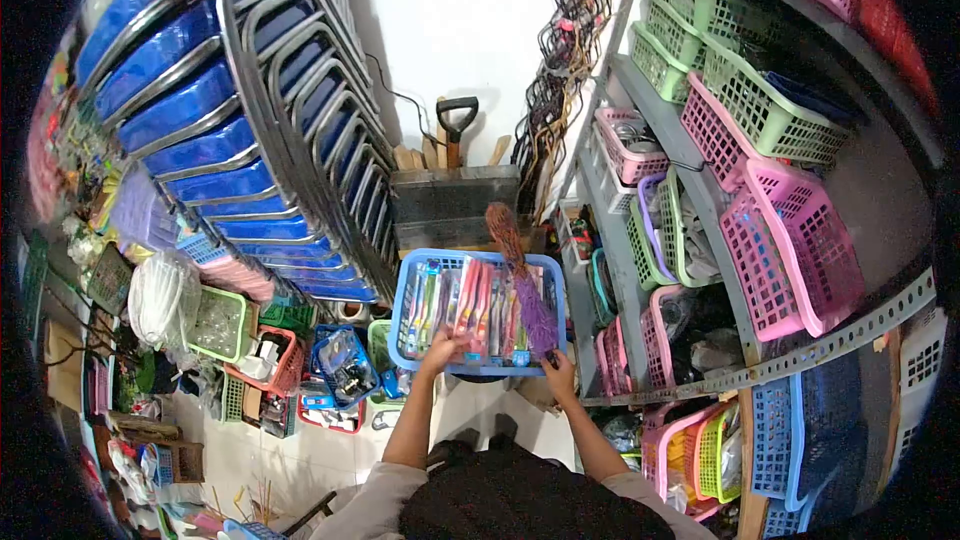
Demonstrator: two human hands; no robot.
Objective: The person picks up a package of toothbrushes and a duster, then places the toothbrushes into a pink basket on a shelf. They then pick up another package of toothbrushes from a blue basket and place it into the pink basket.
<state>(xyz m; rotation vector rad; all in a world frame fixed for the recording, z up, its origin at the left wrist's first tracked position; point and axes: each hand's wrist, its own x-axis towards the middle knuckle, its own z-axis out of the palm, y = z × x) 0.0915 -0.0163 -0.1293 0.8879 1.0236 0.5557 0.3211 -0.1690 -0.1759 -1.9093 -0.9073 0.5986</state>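
Blue plastic basket (402, 305) sits mid-view ahead of the person, full of toothbrush packs (480, 305) whose printing is too small to read. Left hand (443, 348), arm stretched forward, pinches a pack at the basket's 7 o'clock edge. Right hand (558, 368), at the 5 o'clock corner, is closed around the end of a purple duster (530, 300) that points toward 12 o'clock.

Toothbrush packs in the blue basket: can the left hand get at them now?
Probably yes. The left hand rests on the toothbrush packs at the near rim of the open blue basket; the duster lies further right, by the right hand.
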